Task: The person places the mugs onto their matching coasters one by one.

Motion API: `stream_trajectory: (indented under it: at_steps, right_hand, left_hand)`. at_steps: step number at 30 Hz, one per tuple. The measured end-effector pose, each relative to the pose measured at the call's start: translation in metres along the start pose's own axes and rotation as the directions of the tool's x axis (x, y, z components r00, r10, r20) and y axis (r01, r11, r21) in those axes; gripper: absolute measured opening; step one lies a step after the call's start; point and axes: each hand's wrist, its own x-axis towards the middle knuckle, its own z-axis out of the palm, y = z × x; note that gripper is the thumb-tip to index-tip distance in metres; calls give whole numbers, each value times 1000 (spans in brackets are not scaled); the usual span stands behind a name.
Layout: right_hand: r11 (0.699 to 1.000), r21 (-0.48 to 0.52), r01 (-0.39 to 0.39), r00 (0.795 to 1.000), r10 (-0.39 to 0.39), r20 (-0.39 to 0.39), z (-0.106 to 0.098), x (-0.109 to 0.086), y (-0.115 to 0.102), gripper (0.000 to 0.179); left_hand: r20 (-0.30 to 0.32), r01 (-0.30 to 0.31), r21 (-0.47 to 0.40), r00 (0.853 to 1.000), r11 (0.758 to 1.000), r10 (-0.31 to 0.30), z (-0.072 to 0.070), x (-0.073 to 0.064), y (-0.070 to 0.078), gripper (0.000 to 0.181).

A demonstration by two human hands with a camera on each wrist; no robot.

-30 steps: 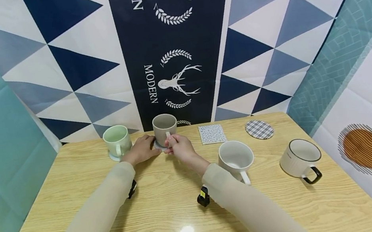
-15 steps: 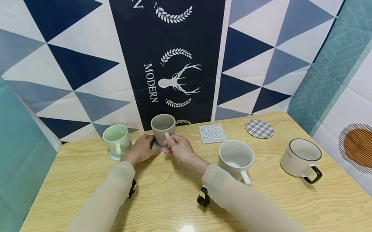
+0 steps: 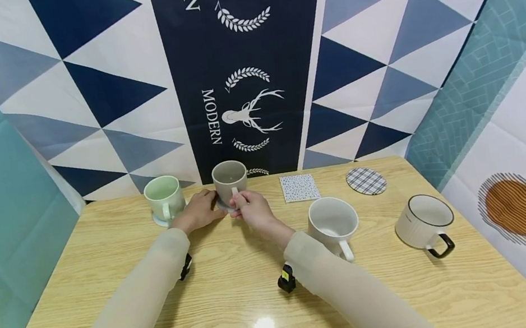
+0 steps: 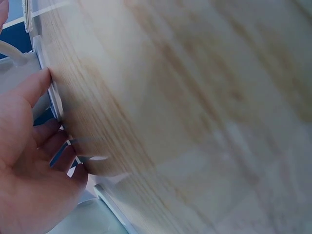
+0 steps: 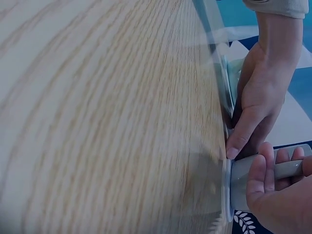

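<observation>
A grey-brown mug stands upright over a round grey-blue coaster at the back of the table. My right hand pinches the mug's handle between thumb and fingers. On the mug's left, my left hand rests low at the table, its thumb touching the coaster's edge and its other fingers loosely bent. Just left of that hand, a pale green mug sits on a light blue coaster.
A square speckled coaster and a round plaid coaster lie along the back right. In front of them stand a large white cup, close to my right forearm, and a white mug with a black handle. A patterned cloth hangs behind.
The grey-brown mug and my right hand have shifted slightly left over the coaster. My left hand stays in place, and the view has tilted a little.
</observation>
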Motion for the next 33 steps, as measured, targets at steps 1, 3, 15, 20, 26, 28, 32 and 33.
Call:
stream_trajectory:
  at_steps: [1, 3, 15, 20, 26, 28, 32, 33]
  right_hand:
    - [1000, 0, 1, 1000, -1, -1, 0, 0, 0, 34]
    - [1000, 2, 0, 1000, 0, -1, 0, 0, 0, 34]
    - [999, 31, -43, 997, 42, 57, -10, -9, -9, 40]
    - [997, 32, -64, 997, 62, 40, -12, -17, -15, 42]
    - [996, 79, -49, 997, 44, 68, -25, -31, -32, 47]
    - [994, 101, -50, 994, 40, 103, -34, -36, -37, 50]
    - [990, 133, -45, 987, 24, 157, -54, -45, -50, 52]
    - [990, 136, -45, 985, 22, 169, -59, -48, -53, 51]
  left_hand:
    - [0, -1, 1, 1000, 1000, 1, -1, -1, 1, 75]
    - [1, 4, -3, 1000, 1000, -4, -1, -2, 2, 74]
    - [-1, -6, -23, 1000, 1000, 6, -4, -9, 9, 73]
    - [-27, -26, -28, 999, 999, 26, -6, -17, 12, 70]
    - [-36, -12, -38, 999, 999, 11, -8, -19, 17, 72]
    - [-41, -1, -50, 999, 999, -1, -8, -20, 18, 75]
    - [-81, 0, -88, 997, 996, -8, -9, -22, 21, 78]
    - [-93, 1, -95, 996, 995, -10, -9, -23, 22, 78]
